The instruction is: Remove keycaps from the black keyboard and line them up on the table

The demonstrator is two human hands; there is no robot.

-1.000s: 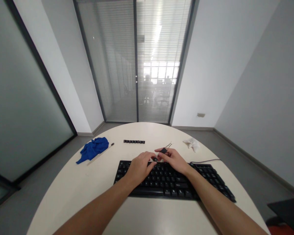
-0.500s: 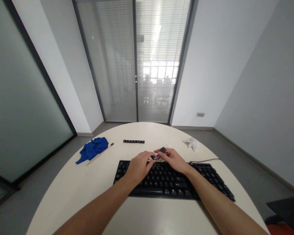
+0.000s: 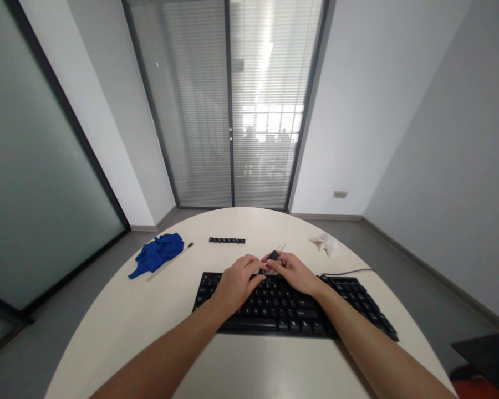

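A black keyboard (image 3: pixel 270 299) lies on the table under my hands. My right hand (image 3: pixel 291 270) is closed round a keycap puller (image 3: pixel 273 255) with a black body, its thin pale wire sticking out on the far side. My left hand (image 3: pixel 239 281) is closed at its fingertips on a small dark keycap (image 3: pixel 263 271), just above the keyboard's back edge. The fingers of both hands meet there and partly hide the keycap. Beyond them, several black keycaps (image 3: pixel 227 240) stand in a row on the table.
On the left lie a crumpled blue cloth (image 3: pixel 158 255) and a thin brush (image 3: pixel 170 262) with dark bristles. A crumpled white tissue (image 3: pixel 325 244) is at the back right. The keyboard's cable (image 3: pixel 349 272) runs off the right edge of the round table (image 3: pixel 141 332).
The keycap has dropped slightly and is more covered by my left fingers. The puller in my right hand has shifted and turned a little to the left.
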